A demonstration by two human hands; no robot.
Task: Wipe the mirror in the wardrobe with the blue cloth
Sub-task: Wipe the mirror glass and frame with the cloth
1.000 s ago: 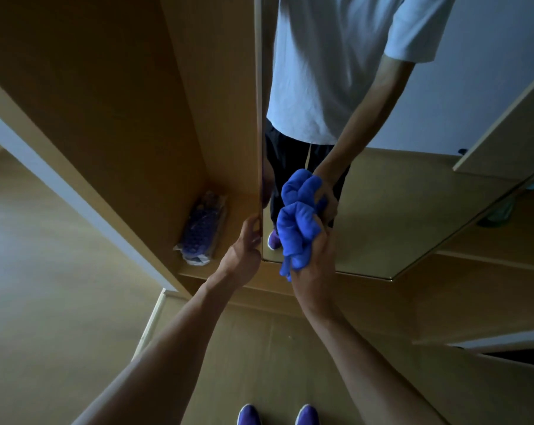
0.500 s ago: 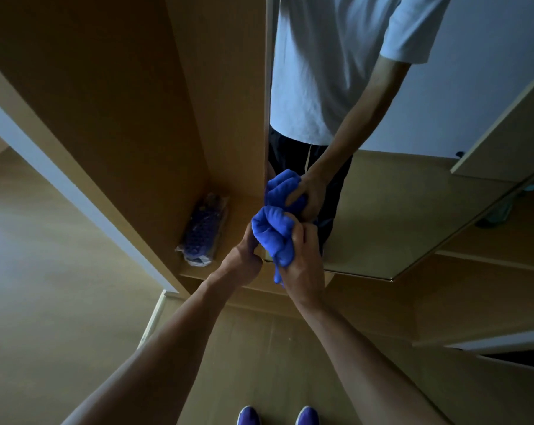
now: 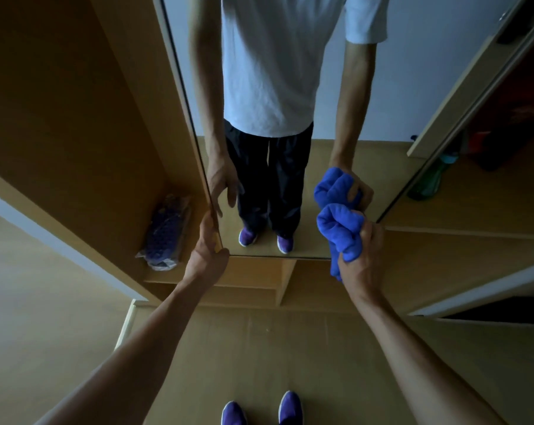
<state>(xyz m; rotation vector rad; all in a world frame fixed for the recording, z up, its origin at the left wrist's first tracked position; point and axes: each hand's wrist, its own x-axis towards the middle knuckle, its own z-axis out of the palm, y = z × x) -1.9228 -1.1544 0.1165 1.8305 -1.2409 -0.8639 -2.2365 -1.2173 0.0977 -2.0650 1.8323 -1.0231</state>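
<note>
The person stands square in front of the mirror [image 3: 413, 87], which is set on a panel inside the wooden wardrobe [image 3: 75, 118]. The right hand [image 3: 362, 259] is curled tight round the blue cloth [image 3: 339, 231]. The cloth is bunched into a thick wad, and its upper end is pressed to the glass near the mirror's lower right corner. A tail of it hangs below the mirror's bottom edge, in front of the bare wood. The wad meets its own reflection in the glass.

The left hand [image 3: 209, 253] is at the mirror's lower left corner. Its fingers lie straight and close together up the left edge, with the thumb spread off toward the bottom corner. I cannot tell whether the fingertips hook behind the panel.

Left of the mirror, a plastic-wrapped bundle [image 3: 166, 234] of something dark blue lies on the wardrobe's low shelf [image 3: 155, 276], well apart from both hands. To the right, past the mirror's slanted edge, a green bottle [image 3: 428, 182] stands in a dim compartment. Other dark shapes behind it are too murky to make out.

Below, a pair of purple shoes [image 3: 290, 407] stand on the pale wooden floor [image 3: 259, 348], and they show again in the glass along with dark trousers and a white T-shirt. Nothing lies between the cloth and the glass.
</note>
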